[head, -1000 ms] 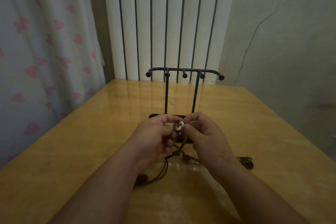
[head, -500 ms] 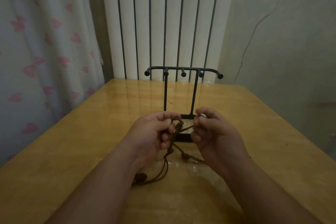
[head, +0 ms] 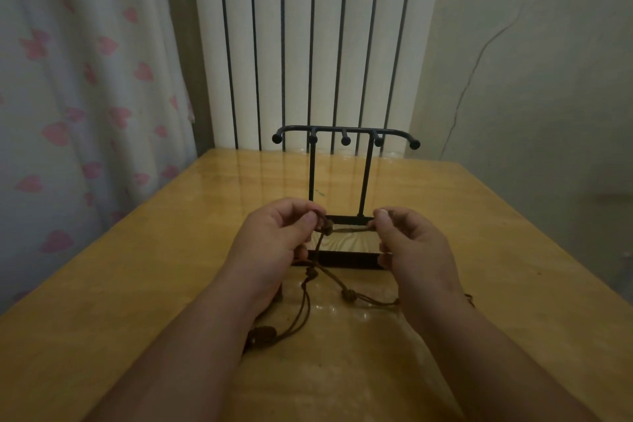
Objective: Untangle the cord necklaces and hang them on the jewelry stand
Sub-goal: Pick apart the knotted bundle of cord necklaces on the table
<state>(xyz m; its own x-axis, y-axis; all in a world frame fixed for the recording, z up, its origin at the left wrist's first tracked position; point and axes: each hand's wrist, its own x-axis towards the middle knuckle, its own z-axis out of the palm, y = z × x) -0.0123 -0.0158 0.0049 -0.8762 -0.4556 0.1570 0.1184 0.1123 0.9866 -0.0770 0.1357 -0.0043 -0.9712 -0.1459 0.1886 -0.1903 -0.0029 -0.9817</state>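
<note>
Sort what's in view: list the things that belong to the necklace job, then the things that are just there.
Belongs to the job:
- cord necklaces, tangled, a stretch pulled taut between both hands
- jewelry stand, nothing hung on its hooks
- left hand and right hand, each pinching the cord

Just there:
- wooden table
- white radiator
- heart-print curtain

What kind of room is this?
Probably a room in someone's home, maybe a bedroom. A white radiator stands against the wall, a curtain with pink hearts hangs beside it, and a black jewelry stand sits on a wooden table.
</note>
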